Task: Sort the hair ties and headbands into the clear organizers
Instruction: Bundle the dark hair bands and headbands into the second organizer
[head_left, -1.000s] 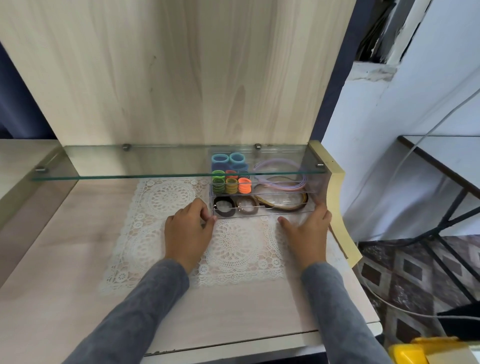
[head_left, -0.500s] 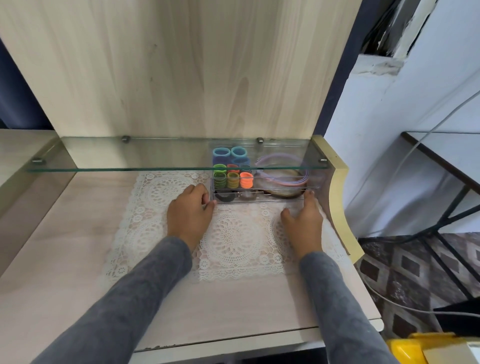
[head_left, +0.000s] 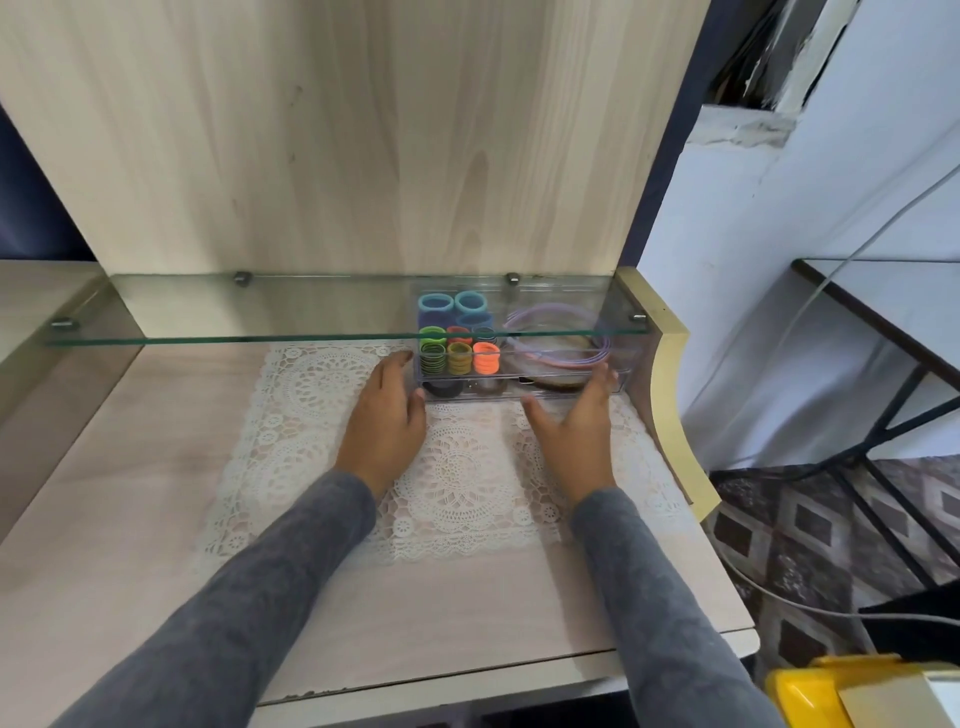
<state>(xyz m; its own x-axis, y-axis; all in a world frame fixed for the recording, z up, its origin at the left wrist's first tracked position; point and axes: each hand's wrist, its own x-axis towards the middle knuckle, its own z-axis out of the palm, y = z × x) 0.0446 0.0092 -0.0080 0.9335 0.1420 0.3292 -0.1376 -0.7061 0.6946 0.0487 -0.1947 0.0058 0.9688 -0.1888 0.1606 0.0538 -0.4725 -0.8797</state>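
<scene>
**Clear organizer sits under the glass shelf, a flat hand at each end**

The clear organizer (head_left: 519, 395) stands at the back right of the wooden desk (head_left: 119, 509), on the far edge of a white lace mat (head_left: 457, 478) and mostly beneath the glass shelf (head_left: 249, 319).

Looking down through the shelf, you can see it is full. Blue hair ties (head_left: 451, 305) lie in the rear left part. In front of them stand upright stacks of green hair ties (head_left: 432, 354), olive hair ties (head_left: 459, 357) and orange hair ties (head_left: 487, 357). A lilac headband (head_left: 558, 332) curls through the right-hand section, with a brown headband (head_left: 563, 383) below it. A black hair tie (head_left: 441, 388) shows low at the front left.

The left hand (head_left: 387, 415) lies flat and relaxed. Its fingers stretch along the organizer's left end wall and its thumb is at the front left corner. The right hand (head_left: 576, 431) is also released, gripping nothing. Its fingers reach straight up against the front wall near the right end, and its thumb is spread out to the left along the mat. Whether those fingertips actually touch the plastic is hard to judge, since the wall is see-through.

Both arms are in grey sleeves (head_left: 249, 597). A yellow object (head_left: 810, 691) sits off the desk at the lower right, above a patterned floor (head_left: 810, 525).
</scene>
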